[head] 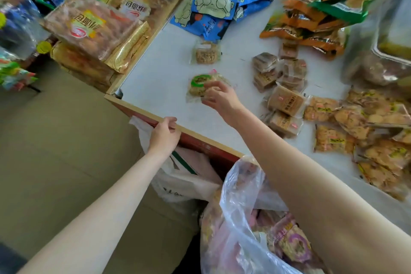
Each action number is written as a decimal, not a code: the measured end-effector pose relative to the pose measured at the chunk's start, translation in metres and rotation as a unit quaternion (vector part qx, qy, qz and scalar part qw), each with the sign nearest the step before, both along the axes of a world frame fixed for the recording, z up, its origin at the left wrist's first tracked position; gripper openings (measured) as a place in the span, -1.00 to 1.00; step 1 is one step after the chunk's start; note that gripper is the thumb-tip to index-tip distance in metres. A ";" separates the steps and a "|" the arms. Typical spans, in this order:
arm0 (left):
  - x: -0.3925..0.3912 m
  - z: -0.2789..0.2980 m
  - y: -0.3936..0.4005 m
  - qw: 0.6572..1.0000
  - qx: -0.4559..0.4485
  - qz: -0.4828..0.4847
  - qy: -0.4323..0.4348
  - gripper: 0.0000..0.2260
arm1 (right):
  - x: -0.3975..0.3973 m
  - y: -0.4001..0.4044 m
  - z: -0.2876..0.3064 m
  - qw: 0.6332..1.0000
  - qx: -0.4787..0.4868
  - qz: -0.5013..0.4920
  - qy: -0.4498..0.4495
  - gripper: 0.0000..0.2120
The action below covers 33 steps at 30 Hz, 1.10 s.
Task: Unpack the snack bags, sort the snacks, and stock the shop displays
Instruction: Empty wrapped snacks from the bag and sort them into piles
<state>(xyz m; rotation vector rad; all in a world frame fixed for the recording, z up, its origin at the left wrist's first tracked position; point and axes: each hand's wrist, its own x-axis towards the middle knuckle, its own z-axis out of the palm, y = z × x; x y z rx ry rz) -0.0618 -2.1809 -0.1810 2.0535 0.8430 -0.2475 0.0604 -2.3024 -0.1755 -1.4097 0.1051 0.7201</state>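
My right hand (219, 98) pinches a clear-wrapped round snack with a green label (200, 83) that lies on the white table top (160, 78). My left hand (164, 134) grips the table's wooden front edge (195, 134). A clear plastic bag full of wrapped snacks (244, 229) stands open under my right forearm. Another small wrapped snack (205, 52) lies further back on the table.
Brown square packets (282, 87) and yellow cracker packets (367, 129) are piled to the right. Blue cartoon bags (213, 4) and orange-green packets (315, 15) lie at the back. Large biscuit packs (89, 26) are stacked left. A white bag (178, 176) hangs below the edge.
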 end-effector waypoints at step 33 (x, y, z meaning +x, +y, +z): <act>0.037 -0.036 0.086 0.994 0.095 0.032 -0.035 -0.65 | 0.115 0.122 -0.038 0.824 -0.393 0.256 -0.317 -0.51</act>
